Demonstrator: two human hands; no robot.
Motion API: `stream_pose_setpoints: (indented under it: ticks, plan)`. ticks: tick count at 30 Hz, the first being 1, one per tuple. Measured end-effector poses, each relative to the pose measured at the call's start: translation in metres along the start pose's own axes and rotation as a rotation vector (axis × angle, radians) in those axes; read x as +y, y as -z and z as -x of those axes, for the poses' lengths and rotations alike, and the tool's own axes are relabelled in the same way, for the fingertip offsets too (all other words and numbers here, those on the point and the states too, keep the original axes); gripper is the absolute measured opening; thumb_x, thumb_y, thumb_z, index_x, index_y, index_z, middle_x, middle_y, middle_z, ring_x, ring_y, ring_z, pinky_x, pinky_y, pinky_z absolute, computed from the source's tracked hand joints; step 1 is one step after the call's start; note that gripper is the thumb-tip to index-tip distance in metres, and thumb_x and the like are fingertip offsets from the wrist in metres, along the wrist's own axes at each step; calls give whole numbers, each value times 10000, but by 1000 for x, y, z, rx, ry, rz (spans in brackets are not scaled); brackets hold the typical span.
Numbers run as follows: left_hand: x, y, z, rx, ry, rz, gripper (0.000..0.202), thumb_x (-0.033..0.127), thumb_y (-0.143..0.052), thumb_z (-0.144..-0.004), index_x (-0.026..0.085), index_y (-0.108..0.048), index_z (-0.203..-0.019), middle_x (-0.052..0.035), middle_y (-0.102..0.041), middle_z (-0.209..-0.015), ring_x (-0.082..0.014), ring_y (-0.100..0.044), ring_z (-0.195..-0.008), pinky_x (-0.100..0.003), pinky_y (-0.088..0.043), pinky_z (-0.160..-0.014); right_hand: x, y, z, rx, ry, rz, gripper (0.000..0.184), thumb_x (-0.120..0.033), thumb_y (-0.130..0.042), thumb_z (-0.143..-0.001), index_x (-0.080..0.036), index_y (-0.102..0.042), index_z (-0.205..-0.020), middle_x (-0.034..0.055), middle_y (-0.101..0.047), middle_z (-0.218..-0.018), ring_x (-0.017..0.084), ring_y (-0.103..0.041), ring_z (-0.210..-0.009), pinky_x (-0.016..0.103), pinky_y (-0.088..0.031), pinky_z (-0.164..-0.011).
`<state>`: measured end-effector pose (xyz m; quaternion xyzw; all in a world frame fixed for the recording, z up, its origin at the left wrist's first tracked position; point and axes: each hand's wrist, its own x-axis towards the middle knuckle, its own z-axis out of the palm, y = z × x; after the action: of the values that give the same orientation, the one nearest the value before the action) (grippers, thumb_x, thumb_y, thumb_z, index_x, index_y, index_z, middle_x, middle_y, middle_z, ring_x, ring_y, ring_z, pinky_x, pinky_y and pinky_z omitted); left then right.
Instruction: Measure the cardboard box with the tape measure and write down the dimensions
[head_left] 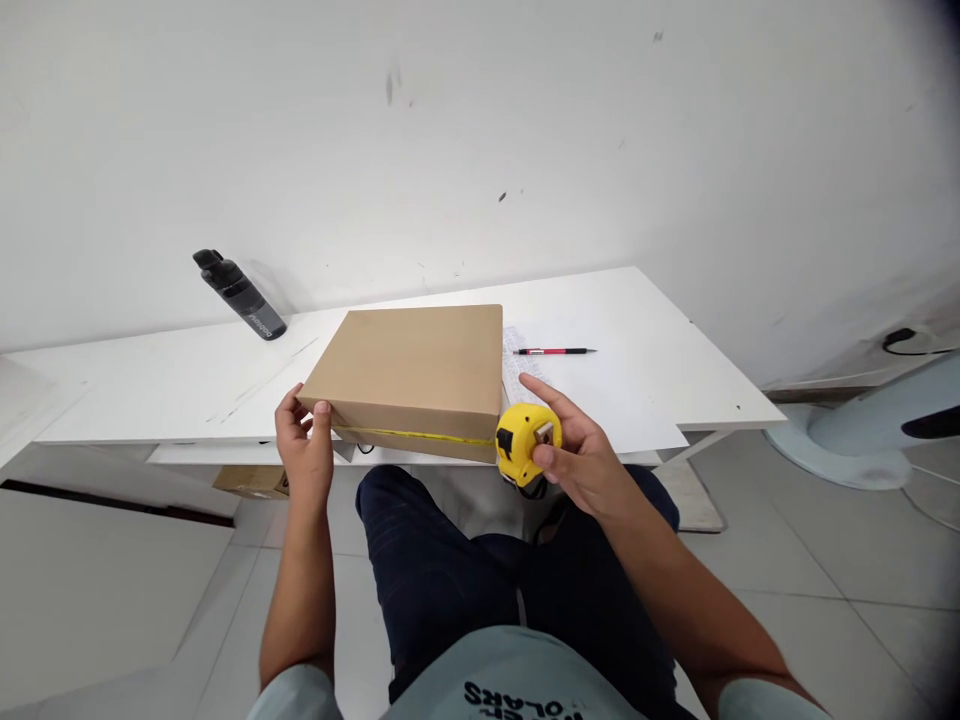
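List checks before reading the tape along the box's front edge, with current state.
1. Left hand pins the tape end at the cardboard box left corner: ok.
2. Yellow tape blade lies flat along the front face: ok.
3. Right hand holds the tape measure at the right corner: ok.
4. Box rests on the white table: ok.
5. Blade markings readable: cannot tell.
6. Red pen within reach: ok.

Bare tabletop beside box
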<state>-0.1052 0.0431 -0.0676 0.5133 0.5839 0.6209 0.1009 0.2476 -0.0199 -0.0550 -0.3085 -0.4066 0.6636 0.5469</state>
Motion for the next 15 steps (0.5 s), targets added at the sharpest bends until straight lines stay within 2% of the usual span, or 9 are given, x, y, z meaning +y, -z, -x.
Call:
stream_pose_setpoints:
  ticks: [3,6,11,15]
  plan:
    - [-2,2,2,-7,11,1,601,564,-737,-891,262,-594,-1390,-76,-614,-1264,-188,-605,-1157,-307,-511,-997,1,-2,-3,-8,-25,33,1101,-441,-970,-673,-228,-425,-1605,-54,-624,-783,55,-409,-524,189,-353,-440]
    - [-4,3,4,-8,5,12,617,560,-738,-895,273,-570,-1414,-82,-593,-1300,-199,-588,-1207,-322,-509,-1025,4,-5,-4,-51,-52,56,1109,-428,-964,-682,-224,-410,-1621,-20,-669,-855,76,-475,-574,198,-385,-463]
    - [-7,3,4,-21,-10,32,625,552,-740,-898,277,-549,-1426,-98,-585,-1398,-208,-580,-1264,-345,-502,-1072,6,-7,-3,-97,-43,72,1144,-389,-964,-690,-241,-362,-1652,16,-723,-958,129,-620,-726,237,-514,-610]
    - [-10,2,3,-21,-5,31,638,561,-742,-893,272,-546,-1427,-103,-591,-1391,-208,-590,-1246,-350,-505,-1066,8,-5,-2,-98,-53,63,1144,-390,-970,-687,-246,-365,-1647,18,-734,-973,144,-665,-782,256,-555,-684]
